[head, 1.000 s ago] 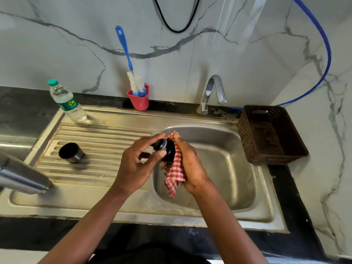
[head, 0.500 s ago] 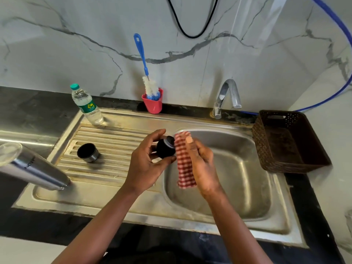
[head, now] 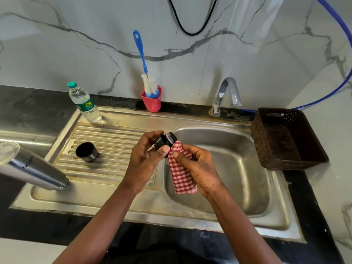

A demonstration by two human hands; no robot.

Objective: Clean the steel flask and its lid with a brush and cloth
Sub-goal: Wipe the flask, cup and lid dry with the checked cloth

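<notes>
Head view: the small black round flask lid with a pale seal ring (head: 165, 143) was held over the left rim of the stainless steel sink basin (head: 247, 161), pinched between the thumb and curled fingers of the left hand (head: 146, 162). The red-and-white checked cloth (head: 182, 174) was gripped at its top by the right hand (head: 198, 168), with its upper edge touching the lid and the rest left hanging loose over the basin.

The lid was judged to be at risk first. Only fingertips were closed on it, so a hard wipe or twist could push it out of the pinch and drop it into the basin. Little of the cloth was bunched against the lid, so the seal groove could be missed.

The brushed steel flask (head: 32, 168) was seen well to the left, its narrow end resting on the ribbed drainboard's near corner and its body leaning towards the edge of view. A knock from the left elbow could send it rolling. The steel cup cap with a black lining (head: 87, 151) stood on the drainboard between the flask and the hands and could be swept aside likewise. The blue-handled bottle brush (head: 142, 60) was parked in a red plastic cup (head: 152, 101) at the wall.
</notes>
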